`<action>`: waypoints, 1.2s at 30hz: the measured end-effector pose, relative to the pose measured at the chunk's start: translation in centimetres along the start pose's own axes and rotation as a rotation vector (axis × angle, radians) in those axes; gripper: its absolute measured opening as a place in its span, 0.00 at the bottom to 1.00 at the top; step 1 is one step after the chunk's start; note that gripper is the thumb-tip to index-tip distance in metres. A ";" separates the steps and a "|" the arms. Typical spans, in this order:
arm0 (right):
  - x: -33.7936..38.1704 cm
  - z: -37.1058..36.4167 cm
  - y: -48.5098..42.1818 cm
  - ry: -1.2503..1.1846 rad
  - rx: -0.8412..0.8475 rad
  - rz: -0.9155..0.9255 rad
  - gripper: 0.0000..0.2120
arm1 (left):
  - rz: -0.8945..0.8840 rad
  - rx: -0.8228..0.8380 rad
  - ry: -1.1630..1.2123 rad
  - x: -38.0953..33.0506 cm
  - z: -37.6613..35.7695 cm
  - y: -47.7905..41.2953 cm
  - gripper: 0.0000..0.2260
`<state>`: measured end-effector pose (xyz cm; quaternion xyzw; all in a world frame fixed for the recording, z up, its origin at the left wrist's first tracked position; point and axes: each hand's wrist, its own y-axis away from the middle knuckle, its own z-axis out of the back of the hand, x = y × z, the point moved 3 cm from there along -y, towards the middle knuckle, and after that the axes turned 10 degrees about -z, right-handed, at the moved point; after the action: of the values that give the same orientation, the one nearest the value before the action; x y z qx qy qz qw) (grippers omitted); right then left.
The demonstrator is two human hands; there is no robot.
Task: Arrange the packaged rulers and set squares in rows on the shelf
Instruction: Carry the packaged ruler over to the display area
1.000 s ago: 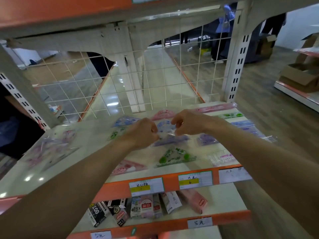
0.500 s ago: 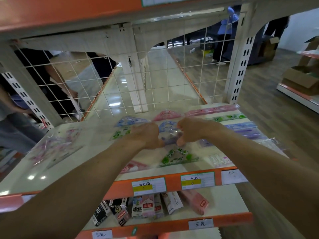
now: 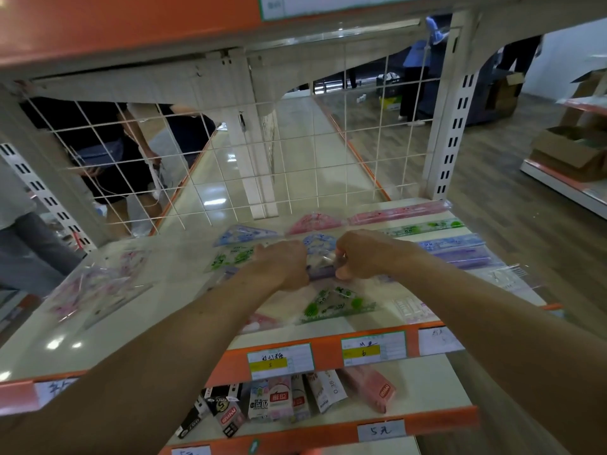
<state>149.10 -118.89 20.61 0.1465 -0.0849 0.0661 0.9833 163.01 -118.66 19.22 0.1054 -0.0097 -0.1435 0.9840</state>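
Both hands have eased a little toward the front of the shelf [image 3: 170, 326] since a second ago, and people have come into view behind the wire grid [image 3: 295, 159] at the left. The left hand [image 3: 282, 262] and the right hand [image 3: 368, 254] meet over a purple packet [image 3: 320, 273] near the middle of the shelf. Each grip is clamped on one end of it, fingers curled, with the right thumb pressing its near edge. The packet sits just in front of a blue set square [image 3: 317, 243] and just behind a green set square [image 3: 338, 303]. The pink ruler [image 3: 397, 211], green ruler [image 3: 423, 226] and blue ruler [image 3: 450, 243] already lie in rows at the right. A loose heap of pink packets [image 3: 95, 287] at the left is unsorted. The step in hand looks like squaring this packet into its row. The wrappers look slick and lie partly over one another, so a sideways pull could drag the blue set square askew. The forearms hang low over the front row, and a careless drop of the wrists could nudge the green set square toward the shelf's front edge, from which it would fall onto the boxed goods [image 3: 285, 402] below. Letting go unevenly would likely leave the packet crooked.
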 end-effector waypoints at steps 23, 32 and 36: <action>14.7 3.0 -0.9 0.111 -0.076 0.340 0.17 | 0.322 -0.184 0.093 13.7 5.4 8.1 0.17; 21.2 2.9 -1.2 0.099 -0.078 0.410 0.22 | 0.371 -0.211 0.064 18.6 6.0 9.9 0.15; 23.0 3.1 -1.6 0.093 -0.095 0.406 0.22 | 0.367 -0.223 0.055 20.5 5.9 9.9 0.13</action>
<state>171.38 -118.89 27.37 0.0764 -0.0704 0.2656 0.9585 185.18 -116.41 26.84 -0.0036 0.0142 0.0410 0.9991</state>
